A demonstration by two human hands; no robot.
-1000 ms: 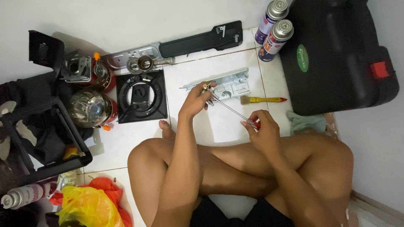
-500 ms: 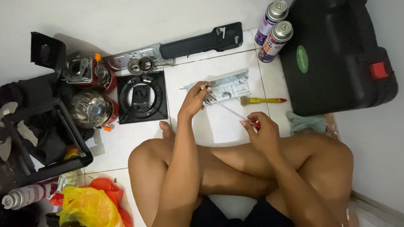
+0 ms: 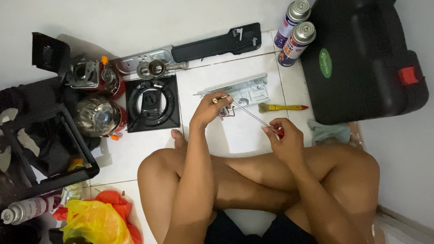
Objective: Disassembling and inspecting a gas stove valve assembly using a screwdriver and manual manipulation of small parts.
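single head-worn view, looking nearly straight down from above the seated person onto the white tiled floor (image 3: 244, 135). medium-close: crossed legs fill the lower frame, wall along the top and right edges. no second view.

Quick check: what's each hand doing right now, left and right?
Left hand: closed, pinching a small metal part above the floor.
Right hand: closed on a red-handled screwdriver, tip at that part.
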